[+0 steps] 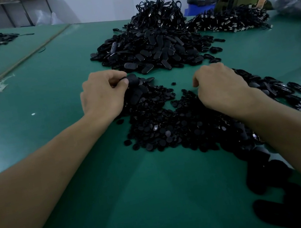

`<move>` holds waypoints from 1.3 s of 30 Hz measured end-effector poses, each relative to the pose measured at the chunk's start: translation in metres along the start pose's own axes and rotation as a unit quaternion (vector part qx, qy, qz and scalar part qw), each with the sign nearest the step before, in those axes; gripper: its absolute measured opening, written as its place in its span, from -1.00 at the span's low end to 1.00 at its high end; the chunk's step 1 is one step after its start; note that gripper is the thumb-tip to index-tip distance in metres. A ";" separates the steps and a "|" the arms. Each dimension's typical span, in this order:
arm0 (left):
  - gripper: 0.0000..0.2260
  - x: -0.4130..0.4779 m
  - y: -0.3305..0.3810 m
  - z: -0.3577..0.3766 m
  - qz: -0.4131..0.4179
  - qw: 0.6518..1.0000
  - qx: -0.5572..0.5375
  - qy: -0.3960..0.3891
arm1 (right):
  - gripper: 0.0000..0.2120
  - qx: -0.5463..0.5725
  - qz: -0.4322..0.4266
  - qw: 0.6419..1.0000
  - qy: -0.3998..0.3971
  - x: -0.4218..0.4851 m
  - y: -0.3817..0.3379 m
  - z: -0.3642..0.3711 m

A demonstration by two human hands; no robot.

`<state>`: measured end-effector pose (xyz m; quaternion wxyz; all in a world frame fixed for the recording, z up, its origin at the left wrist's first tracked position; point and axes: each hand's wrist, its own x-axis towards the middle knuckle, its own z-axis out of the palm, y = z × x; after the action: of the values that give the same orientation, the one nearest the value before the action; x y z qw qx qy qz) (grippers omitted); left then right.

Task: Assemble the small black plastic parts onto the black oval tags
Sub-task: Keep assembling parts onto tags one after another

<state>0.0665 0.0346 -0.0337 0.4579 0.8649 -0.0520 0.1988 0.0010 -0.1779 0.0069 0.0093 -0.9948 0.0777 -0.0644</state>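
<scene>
As I watch, left hand (pixel 104 96): pinches a black oval tag (pixel 133 80) above the small black parts (pixel 166 125).
right hand (pixel 219 85): curled over those parts; I cannot tell its grip.
tag pile (pixel 152 51): beyond both hands, on the green table (pixel 79 191).

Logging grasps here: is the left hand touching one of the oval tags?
Touching. The head view shows the left hand pinching a black oval tag, its thumb tip pressed against the tag's near edge.

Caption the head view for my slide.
Left hand pinches a black oval tag; right hand rests curled over small black parts on the green table.
</scene>
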 end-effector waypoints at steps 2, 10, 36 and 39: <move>-0.80 0.000 0.001 -0.001 -0.018 1.000 -0.008 -0.002 | -0.80 -0.030 0.013 0.999 -0.009 0.002 0.003 0.000; -0.91 -0.001 0.001 -0.002 -0.035 0.999 -0.005 0.003 | -0.71 -0.050 0.016 0.998 -0.016 0.005 0.011 -0.001; -0.92 -0.029 0.029 0.007 0.177 0.975 -0.122 -0.051 | -0.78 0.073 -0.256 0.929 0.259 0.018 0.012 0.016; -0.93 -0.036 0.037 0.010 0.132 0.963 -0.190 -0.138 | -0.81 0.149 -0.302 0.902 0.270 0.014 0.003 0.015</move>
<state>0.0269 0.0019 -0.0241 0.5716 0.7667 -0.2654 0.1226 0.0162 -0.1827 -0.0058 0.1164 -0.9023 -0.2371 -0.3408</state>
